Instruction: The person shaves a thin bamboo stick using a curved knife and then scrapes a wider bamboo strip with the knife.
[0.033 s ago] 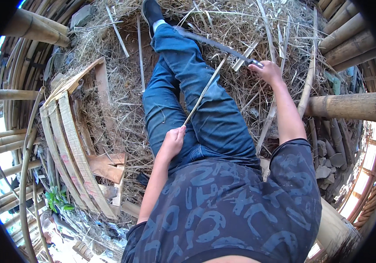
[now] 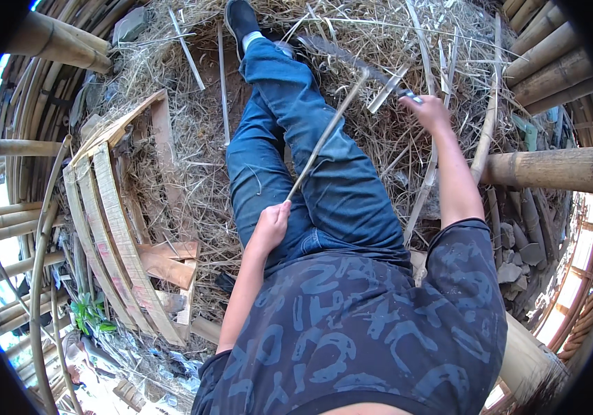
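Note:
My right hand is closed round the handle of a long-bladed knife, its blade pointing up and to the left over the straw. A thin, pale stick, perhaps a bamboo strip, is gripped at its lower end by my left hand, close to my lap. The stick slants up to the right across my jeans, and its far end lies at the blade in this view. Whether the two touch I cannot tell.
Dry straw covers the ground around my stretched legs, with loose split strips on it. On the left stands a slatted wooden crate. Thick bamboo poles jut in from the right, near broken stones.
The blade has shifted slightly right and looks sharper now. My right hand has moved a little to the right; the stick's far end sits slightly higher and further right.

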`<state>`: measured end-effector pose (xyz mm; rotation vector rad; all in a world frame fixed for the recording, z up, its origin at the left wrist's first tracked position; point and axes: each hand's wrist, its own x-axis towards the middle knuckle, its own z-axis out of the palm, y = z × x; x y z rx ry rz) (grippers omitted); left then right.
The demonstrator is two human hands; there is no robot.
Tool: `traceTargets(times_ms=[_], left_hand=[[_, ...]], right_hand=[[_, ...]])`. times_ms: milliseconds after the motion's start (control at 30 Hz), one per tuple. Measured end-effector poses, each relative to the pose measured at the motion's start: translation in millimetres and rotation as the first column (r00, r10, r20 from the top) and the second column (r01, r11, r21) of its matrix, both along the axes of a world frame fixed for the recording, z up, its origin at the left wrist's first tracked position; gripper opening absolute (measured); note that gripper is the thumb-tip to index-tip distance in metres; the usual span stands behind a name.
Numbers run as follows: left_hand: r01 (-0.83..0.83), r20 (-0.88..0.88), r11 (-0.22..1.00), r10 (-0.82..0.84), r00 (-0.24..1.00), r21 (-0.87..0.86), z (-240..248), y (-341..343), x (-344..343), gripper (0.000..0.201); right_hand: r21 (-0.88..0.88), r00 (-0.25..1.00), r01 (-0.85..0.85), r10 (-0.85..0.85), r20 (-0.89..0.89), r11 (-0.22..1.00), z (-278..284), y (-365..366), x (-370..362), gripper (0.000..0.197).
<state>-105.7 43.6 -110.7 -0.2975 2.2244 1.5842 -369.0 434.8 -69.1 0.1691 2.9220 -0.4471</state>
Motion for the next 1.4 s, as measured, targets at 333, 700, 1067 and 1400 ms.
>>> traceTargets(times_ms=[333,700,1067,1400], left_hand=[[-0.034,0.197,0.986,0.002,0.980,0.160,4.5,-1.5,-16.2,0.046],[0.033,0.000,0.997,-0.033,0.999,-0.064,14.4,4.4,-8.4,0.043],[-0.030,0.240,0.961,-0.039,0.970,0.276,21.0,-1.5,-19.1,0.041],[-0.142,0.434,0.934,-0.016,0.901,0.329,57.6,-18.1,30.7,0.042]], right_hand=[[-0.419,0.942,0.104,-0.224,-0.249,0.902,1.1,38.7,61.0,0.065],[-0.112,0.991,-0.128,0.122,-0.060,0.985,-1.8,-30.5,26.1,0.064],[-0.912,0.942,0.281,-0.268,0.203,0.299,-26.1,-36.7,93.2,0.051],[-0.539,0.980,-0.160,0.196,0.010,0.827,10.9,-84.9,96.3,0.043]])
